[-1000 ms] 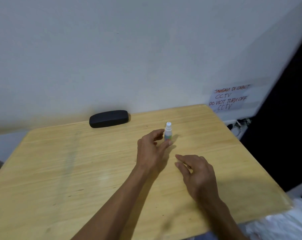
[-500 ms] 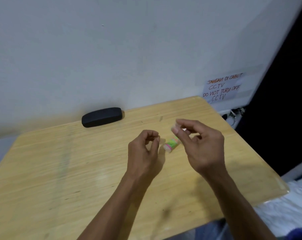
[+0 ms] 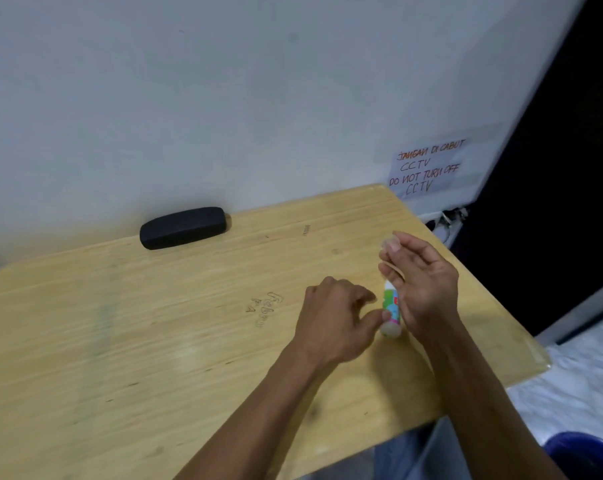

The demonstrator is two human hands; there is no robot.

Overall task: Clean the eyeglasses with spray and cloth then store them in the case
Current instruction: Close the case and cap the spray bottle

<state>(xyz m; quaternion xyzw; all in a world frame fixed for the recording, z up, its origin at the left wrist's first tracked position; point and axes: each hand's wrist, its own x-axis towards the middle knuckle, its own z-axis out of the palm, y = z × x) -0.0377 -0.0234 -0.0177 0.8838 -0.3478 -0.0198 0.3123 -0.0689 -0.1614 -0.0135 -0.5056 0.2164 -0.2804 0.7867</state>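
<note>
the small spray bottle (image 3: pixel 391 311) is off the wooden surface (image 3: pixel 127 341), held in the right hand (image 3: pixel 423 285), whose grip is wrapped around its upper part; what may be a clear cap shows at the fingertips, though it's blurred. the left hand (image 3: pixel 334 317) sits just beside it, thumb touching the bottle's lower end, fingers loosely curled. the black case (image 3: pixel 183 227) lies closed at the far edge by the wall, well apart from both hands.
</note>
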